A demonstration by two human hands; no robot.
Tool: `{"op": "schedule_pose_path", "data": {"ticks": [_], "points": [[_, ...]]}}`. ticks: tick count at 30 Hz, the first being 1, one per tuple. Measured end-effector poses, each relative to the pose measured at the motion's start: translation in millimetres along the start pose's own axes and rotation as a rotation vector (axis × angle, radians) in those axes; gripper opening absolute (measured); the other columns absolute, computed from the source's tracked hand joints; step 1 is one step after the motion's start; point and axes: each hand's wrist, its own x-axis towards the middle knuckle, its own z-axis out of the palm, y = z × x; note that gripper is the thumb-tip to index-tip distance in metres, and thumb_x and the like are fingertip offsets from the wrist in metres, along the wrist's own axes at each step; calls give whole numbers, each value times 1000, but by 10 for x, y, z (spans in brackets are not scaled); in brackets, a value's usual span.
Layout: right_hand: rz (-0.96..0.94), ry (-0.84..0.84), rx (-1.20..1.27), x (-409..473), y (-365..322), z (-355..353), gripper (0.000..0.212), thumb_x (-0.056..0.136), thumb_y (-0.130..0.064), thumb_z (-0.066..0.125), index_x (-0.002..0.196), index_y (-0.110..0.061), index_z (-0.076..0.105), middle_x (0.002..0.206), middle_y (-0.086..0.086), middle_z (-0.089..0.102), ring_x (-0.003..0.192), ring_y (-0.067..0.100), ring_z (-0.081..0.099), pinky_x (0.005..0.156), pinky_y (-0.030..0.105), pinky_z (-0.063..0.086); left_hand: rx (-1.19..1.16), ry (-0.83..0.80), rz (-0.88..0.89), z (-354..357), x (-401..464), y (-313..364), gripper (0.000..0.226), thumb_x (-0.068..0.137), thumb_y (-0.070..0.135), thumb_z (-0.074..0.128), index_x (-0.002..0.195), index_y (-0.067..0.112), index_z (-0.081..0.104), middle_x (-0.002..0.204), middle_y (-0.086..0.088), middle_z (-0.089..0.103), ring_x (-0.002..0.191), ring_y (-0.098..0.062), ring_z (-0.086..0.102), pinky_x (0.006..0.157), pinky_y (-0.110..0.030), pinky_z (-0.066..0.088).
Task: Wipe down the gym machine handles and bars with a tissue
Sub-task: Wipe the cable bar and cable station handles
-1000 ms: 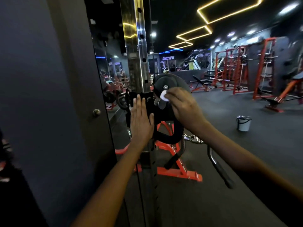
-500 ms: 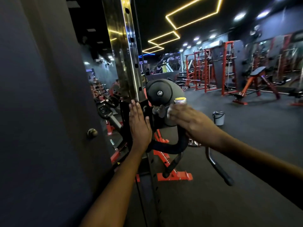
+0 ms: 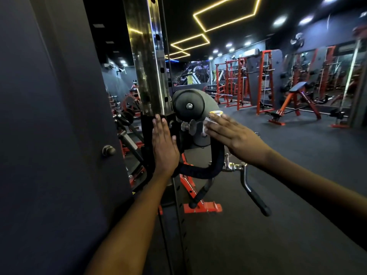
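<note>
A cable machine's black pulley housing (image 3: 188, 105) hangs on a shiny steel column (image 3: 149, 62). My right hand (image 3: 236, 137) lies flat, fingers straight, pressing a white tissue (image 3: 207, 124) against the grey side of the housing. My left hand (image 3: 163, 145) rests open and flat on the black carriage (image 3: 146, 135) beside the column. Below hangs a black curved padded bar (image 3: 206, 169), joined by a metal clip (image 3: 232, 166) to a grip handle (image 3: 256, 197). A small knob (image 3: 189, 127) sticks out between my hands.
A dark panel with a round knob (image 3: 108, 150) fills the left. Red racks (image 3: 242, 82) and an incline bench (image 3: 296, 100) stand across the dark rubber floor at the right. A red machine base (image 3: 202, 207) sits low behind the handles.
My view has turned left and come closer. My right hand has flattened and slid the tissue lower and to the right on the pulley housing. My left hand stays on the carriage.
</note>
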Motion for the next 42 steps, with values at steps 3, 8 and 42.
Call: {"op": "schedule_pose_path", "data": {"ticks": [3, 8, 42], "points": [[-47, -63, 101, -456, -138, 220, 56, 92, 8, 30, 146, -7, 28, 154, 9, 24, 142, 29, 21, 118, 39, 15, 3, -11, -4, 0, 3, -15, 59, 101, 18, 30, 149, -6, 5, 159, -24, 10, 148, -32, 5, 119, -45, 15], [44, -16, 290, -658, -298, 217, 44, 97, 1, 23, 137, 1, 42, 147, 12, 37, 140, 29, 29, 118, 38, 16, 7, -2, -4, 31, -1, -14, 59, 100, 18, 27, 148, -7, 3, 158, -25, 10, 147, -32, 5, 119, -44, 15], [393, 294, 339, 45, -316, 105, 43, 94, 7, 46, 137, 3, 43, 148, 13, 34, 142, 26, 22, 118, 31, 17, -75, 1, -15, 65, -25, -13, 58, 101, 17, 26, 147, 0, -5, 159, -12, -4, 149, -26, -2, 121, -40, 8]]}}
